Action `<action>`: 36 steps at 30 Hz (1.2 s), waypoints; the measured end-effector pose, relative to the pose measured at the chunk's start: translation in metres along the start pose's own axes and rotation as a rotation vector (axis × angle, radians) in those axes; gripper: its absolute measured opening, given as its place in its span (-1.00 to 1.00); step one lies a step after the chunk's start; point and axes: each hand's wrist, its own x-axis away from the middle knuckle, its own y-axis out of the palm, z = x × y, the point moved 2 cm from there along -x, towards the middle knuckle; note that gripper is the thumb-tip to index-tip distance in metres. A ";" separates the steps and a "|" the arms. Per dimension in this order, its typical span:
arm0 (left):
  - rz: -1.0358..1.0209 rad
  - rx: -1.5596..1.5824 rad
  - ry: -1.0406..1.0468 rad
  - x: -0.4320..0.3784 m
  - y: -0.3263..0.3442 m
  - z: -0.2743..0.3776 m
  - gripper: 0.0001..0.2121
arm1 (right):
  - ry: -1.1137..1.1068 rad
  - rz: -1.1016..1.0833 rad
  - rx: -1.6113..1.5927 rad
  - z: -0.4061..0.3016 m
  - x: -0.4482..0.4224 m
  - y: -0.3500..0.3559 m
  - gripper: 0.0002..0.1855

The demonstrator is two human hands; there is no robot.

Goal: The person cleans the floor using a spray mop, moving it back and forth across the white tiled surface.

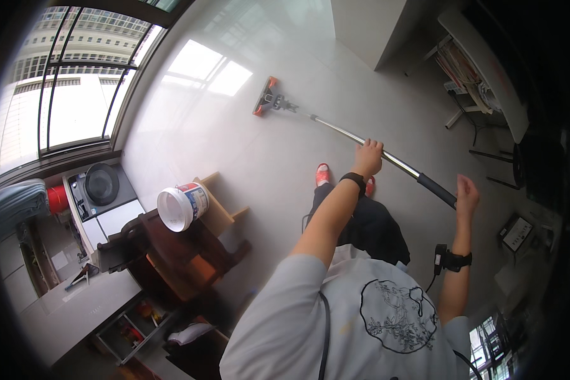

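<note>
My left hand [369, 157] is closed around the metal pole [342, 130] of a mop, about midway along it. My right hand [468, 194] is at the top end of the dark grip [437, 189], its fingers extended upward; whether they hold the grip is unclear. The pole slants up and left to a grey and orange mop head [267, 97], which rests on the pale, glossy floor [275, 156] near a bright window reflection. Red shoes [321, 174] show below the pole, partly hidden by my left arm.
On the left, a white bucket [175, 209] lies tipped on wooden furniture [218, 204], close to a dark wooden chair [171, 244]. A black pan [101, 184] sits on a low cabinet under the window. At the upper right stand a white block-like structure [365, 28] and a table [494, 71].
</note>
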 end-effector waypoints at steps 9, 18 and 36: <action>0.203 -0.035 -0.352 0.032 -0.093 -0.190 -0.81 | -0.435 -0.258 0.225 -0.161 0.096 0.190 -0.85; 0.152 -0.126 -0.375 0.084 -0.111 -0.240 -0.81 | -0.781 -0.411 0.397 -0.185 0.168 0.225 -0.78; -0.355 0.143 0.477 0.155 0.079 0.139 -0.74 | -0.020 -0.511 0.800 0.035 0.137 -0.184 -0.71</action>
